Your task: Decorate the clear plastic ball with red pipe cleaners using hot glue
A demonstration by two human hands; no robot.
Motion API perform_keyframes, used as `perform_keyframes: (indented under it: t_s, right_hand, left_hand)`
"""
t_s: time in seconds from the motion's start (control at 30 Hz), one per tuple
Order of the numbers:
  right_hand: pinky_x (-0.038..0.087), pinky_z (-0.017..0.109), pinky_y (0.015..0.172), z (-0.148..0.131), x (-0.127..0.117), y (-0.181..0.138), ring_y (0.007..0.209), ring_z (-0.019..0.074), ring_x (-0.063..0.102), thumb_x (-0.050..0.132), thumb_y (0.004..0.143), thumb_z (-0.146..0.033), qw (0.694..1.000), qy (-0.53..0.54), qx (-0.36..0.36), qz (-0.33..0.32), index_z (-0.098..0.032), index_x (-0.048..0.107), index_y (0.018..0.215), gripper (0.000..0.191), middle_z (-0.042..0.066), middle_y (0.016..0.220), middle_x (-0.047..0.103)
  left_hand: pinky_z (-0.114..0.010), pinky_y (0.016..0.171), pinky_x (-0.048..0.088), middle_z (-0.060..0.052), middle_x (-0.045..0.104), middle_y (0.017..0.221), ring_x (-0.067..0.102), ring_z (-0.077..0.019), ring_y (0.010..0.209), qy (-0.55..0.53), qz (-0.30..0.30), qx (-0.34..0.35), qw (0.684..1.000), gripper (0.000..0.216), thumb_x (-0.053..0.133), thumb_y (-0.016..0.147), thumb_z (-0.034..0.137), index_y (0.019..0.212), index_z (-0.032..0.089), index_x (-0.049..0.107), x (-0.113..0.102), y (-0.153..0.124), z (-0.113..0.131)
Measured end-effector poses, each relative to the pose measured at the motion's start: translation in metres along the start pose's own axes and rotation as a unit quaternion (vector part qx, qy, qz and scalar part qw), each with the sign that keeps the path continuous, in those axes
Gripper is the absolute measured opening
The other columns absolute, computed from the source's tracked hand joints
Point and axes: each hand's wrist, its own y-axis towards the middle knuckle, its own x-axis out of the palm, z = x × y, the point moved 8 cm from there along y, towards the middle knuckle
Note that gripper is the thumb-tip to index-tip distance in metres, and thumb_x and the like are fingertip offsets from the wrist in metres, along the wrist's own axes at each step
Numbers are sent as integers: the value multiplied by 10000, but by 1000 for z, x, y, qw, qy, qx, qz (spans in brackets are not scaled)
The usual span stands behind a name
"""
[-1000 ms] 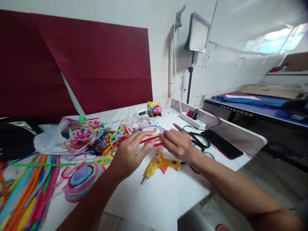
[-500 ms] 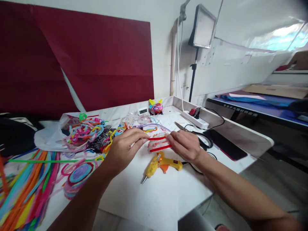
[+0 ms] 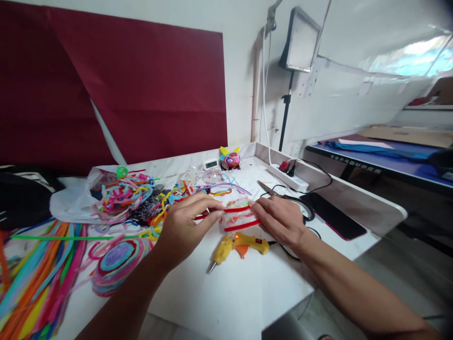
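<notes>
Left hand (image 3: 193, 219) pinching a red strip (image 3: 237, 209), right hand (image 3: 279, 219) at its other end, can't tell how tight, with the clear piece (image 3: 235, 218) just behind the glue gun (image 3: 240, 242). Two red strips (image 3: 242, 225) lined up, gap between looks mostly unfilled, so likely plenty left

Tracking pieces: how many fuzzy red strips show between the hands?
2: upper red strip at the left hand; lower red strip nearer the yellow glue gun. Others may be hidden.
</notes>
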Motion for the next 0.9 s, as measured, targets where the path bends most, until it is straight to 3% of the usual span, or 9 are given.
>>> perform_keyframes:
  t_s: [0.4,0.63,0.9]
  right_hand:
    - [397,282,497,0,4,-4,591,138,525,490,919,-93,1000,6,-10,-11,-99,589,1041,157,105,781,669]
    - [406,283,505,-2,4,-7,617,150,553,488,912,-95,1000,19,-23,-11,-61,604,1040,176,127,788,672]
    - [413,287,499,-4,8,-7,608,154,565,525,889,-77,999,23,-29,-23,-55,609,1023,160,131,793,684]
  left_hand:
    - [-218,670,494,-4,725,764,664,-131,707,25,-29,-75,996,80,644,772,137,748,180,707,3,-1,2]
    - [-189,544,434,25,690,676,597,-88,573,21,-26,-111,993,100,648,730,109,700,180,712,3,-3,2]
    - [-187,535,444,50,664,590,579,-84,514,17,-31,-140,990,106,648,700,105,662,187,704,7,-6,-3]
